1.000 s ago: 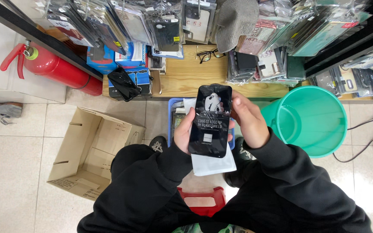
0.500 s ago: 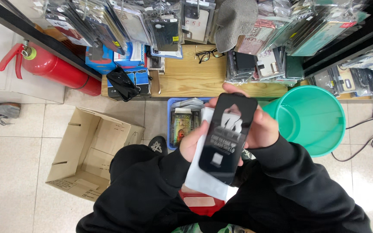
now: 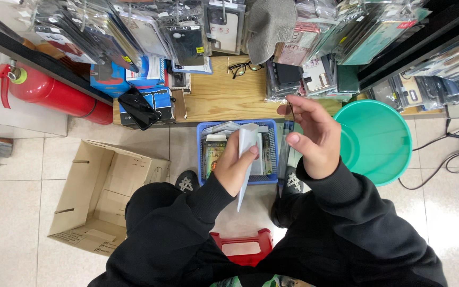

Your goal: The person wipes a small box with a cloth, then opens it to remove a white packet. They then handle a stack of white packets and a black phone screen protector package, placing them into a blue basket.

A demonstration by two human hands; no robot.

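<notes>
Fire extinguisher (image 3: 54, 93): red, lying along the floor at far left under the shelf edge; well apart from the work.
Cardboard box (image 3: 99, 194): open, on the tiles beside the person's left knee.
Blue basket (image 3: 206, 159): on the floor between the feet, holding flat packaged items; directly under the hands.
Left hand (image 3: 235, 167): thumb and fingers pinched on a white sleeve (image 3: 247, 159), held edge-on above the basket. Judgement: a steady pinch near the top keeps the opening square.
Dark flat case (image 3: 284, 154): seen nearly edge-on, just right of the sleeve, at the right hand's fingertips.
Right hand (image 3: 314, 138): fingers spread, tips on the case's upper edge; whether the hold is firm I cannot tell. Judgement: holding by the edges keeps the two pieces parallel.
Green bucket (image 3: 378, 141): at right, beside the right forearm.
</notes>
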